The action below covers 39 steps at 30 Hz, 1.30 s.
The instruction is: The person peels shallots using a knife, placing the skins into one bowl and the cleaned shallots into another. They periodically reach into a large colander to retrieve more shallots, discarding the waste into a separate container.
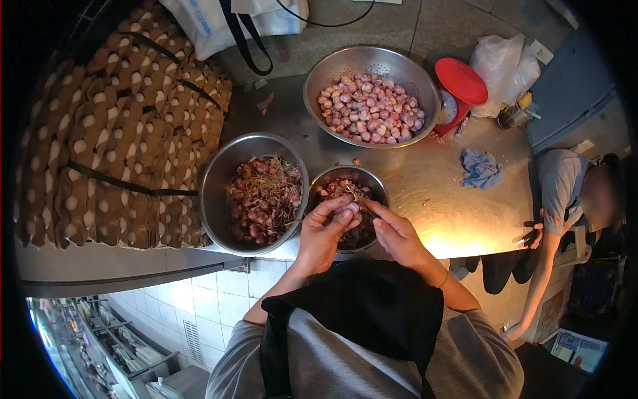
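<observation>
My left hand pinches a pale pink shallot between thumb and fingers. Close beside it, my right hand has its thumb and fingers drawn together at the shallot; whatever they grip is too small to make out. Both hands are over a small metal bowl of reddish-brown skins, partly hiding it. To the left, a larger metal bowl contains unpeeled shallots with dry roots and stalks. Behind, a wide metal colander is heaped with peeled pink shallots.
Stacked egg trays fill the left side. A red scale, plastic bags and a crumpled blue cloth are on the right of the metal table. Another person leans at the far right.
</observation>
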{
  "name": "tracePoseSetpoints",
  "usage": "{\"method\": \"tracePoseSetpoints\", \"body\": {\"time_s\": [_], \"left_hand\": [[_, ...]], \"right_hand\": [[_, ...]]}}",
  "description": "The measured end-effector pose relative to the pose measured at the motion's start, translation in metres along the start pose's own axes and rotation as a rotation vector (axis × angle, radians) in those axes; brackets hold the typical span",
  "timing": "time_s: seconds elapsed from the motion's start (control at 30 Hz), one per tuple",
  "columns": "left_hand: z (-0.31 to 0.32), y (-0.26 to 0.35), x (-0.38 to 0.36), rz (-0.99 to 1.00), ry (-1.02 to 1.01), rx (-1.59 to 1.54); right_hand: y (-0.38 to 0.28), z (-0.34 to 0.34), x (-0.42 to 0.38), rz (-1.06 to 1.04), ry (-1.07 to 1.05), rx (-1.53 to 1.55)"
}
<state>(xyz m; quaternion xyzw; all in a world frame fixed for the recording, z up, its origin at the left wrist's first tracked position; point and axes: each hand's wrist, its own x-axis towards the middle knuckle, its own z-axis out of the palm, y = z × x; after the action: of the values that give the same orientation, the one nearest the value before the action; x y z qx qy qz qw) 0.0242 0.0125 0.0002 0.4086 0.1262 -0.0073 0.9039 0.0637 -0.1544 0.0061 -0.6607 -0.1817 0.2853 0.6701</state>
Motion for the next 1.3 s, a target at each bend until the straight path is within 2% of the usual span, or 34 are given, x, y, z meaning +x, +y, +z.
{"method": "tracePoseSetpoints", "body": {"time_s": [0.07, 0.13, 0.17, 0.23, 0.27, 0.37, 0.47, 0.53, 0.57, 0.63, 0.7, 0.8, 0.87, 0.93, 1.0, 1.1, 1.2, 1.3], "left_hand": [[0.0, 0.0, 0.0, 0.001, 0.003, -0.002], [-0.005, -0.004, 0.003, 0.017, -0.01, -0.007], [-0.007, -0.005, 0.004, 0.025, -0.018, -0.01], [-0.005, -0.005, 0.003, 0.037, -0.011, 0.0], [-0.004, -0.005, 0.002, 0.044, -0.007, 0.005], [0.001, -0.001, 0.0, 0.019, 0.007, -0.02], [0.002, 0.002, 0.001, -0.013, 0.022, -0.03], [-0.002, -0.002, 0.002, 0.02, 0.018, -0.022], [-0.004, -0.004, 0.002, 0.035, 0.015, -0.017], [-0.001, -0.004, 0.001, 0.095, 0.032, 0.055], [0.0, -0.004, 0.0, 0.126, 0.042, 0.101], [0.002, -0.004, 0.001, 0.133, 0.04, 0.132], [0.007, 0.0, 0.001, 0.147, 0.042, 0.153], [0.002, -0.004, 0.003, 0.209, 0.035, 0.219], [0.0, -0.005, 0.003, 0.255, 0.026, 0.269], [0.003, -0.004, 0.003, 0.272, 0.025, 0.299], [0.006, -0.003, 0.002, 0.244, 0.032, 0.314], [0.003, -0.003, 0.004, 0.282, 0.028, 0.382]], "right_hand": [[-0.007, -0.001, -0.003, 0.199, -0.016, 0.078], [-0.01, 0.001, -0.004, 0.173, -0.031, 0.037], [-0.009, 0.004, -0.003, 0.038, -0.034, -0.031], [-0.005, 0.004, -0.002, -0.097, -0.031, -0.111], [-0.001, 0.003, 0.0, -0.099, -0.028, -0.123], [0.004, -0.005, 0.0, 0.076, -0.068, 0.049], [-0.005, -0.004, -0.002, 0.239, -0.091, 0.072], [-0.007, 0.001, -0.001, 0.107, -0.066, -0.064], [-0.003, 0.004, 0.0, -0.061, -0.039, -0.163], [0.0, 0.004, 0.001, -0.245, 0.004, -0.339], [0.0, 0.002, 0.001, -0.276, 0.028, -0.491], [0.002, 0.001, 0.005, -0.23, 0.028, -0.283], [-0.01, -0.001, 0.0, 0.093, -0.024, -0.132], [-0.012, 0.001, 0.0, 0.072, -0.021, -0.147], [0.0, 0.006, 0.003, -0.29, 0.043, -0.329], [-0.003, 0.002, 0.001, -0.168, 0.023, -0.373], [-0.002, 0.0, 0.003, -0.11, 0.004, -0.187], [-0.005, 0.002, 0.0, -0.065, -0.006, -0.18]]}}
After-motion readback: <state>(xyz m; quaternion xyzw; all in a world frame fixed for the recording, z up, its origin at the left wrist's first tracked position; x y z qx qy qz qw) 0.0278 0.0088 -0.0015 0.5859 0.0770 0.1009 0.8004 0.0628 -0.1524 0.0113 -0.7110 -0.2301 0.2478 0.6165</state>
